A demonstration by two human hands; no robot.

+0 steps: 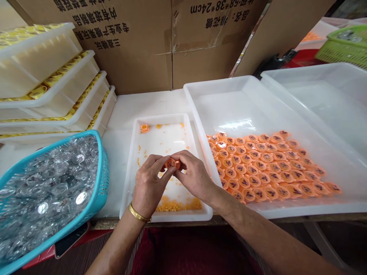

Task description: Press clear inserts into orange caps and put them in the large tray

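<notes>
Both hands meet over a shallow white tray [130, 160] and pinch one small round orange plastic piece [171, 163] with a dark mark on its face. My left hand [150, 177], with a gold bangle at the wrist, grips the piece from the left. My right hand [193, 173] grips it from the right. Fingertips hide part of it. Below them, small yellow-orange pellets [179, 205] lie heaped along the tray's near side, with some scattered farther up. An orange ring-like piece [145, 128] sits in the tray's far left corner.
At right, a large white bin [223, 99] holds rows of orange pieces [258, 168]; another white bin [323, 84] adjoins it. A blue basket [104, 172] of clear plastic parts [57, 183] stands left, before stacked crates [54, 103] with yellow pieces. Cardboard boxes [143, 49] stand behind.
</notes>
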